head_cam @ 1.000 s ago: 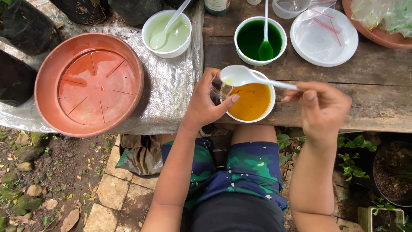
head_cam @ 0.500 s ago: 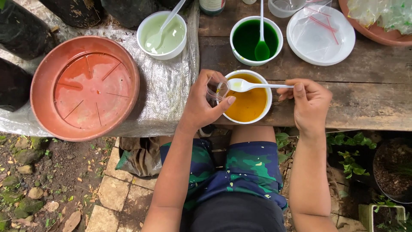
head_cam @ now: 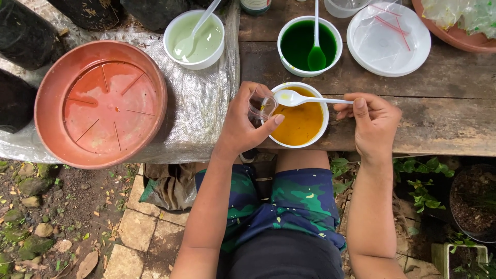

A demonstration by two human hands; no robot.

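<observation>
Now hands: left (head_cam: 245,124) grips clear cup (head_cam: 260,107), right (head_cam: 373,120) holds white spoon (head_cam: 299,99).

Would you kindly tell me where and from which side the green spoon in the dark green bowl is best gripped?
Grip the green spoon by the upper end of its pale handle, coming from above at the far rim. Its scoop sits sunk in the liquid of the dark green bowl, while the handle leans out over that rim, dry and free.

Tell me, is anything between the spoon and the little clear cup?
Nothing visible. The right hand holds the white spoon over the orange bowl, its tip right at the clear cup in the left hand.
</observation>
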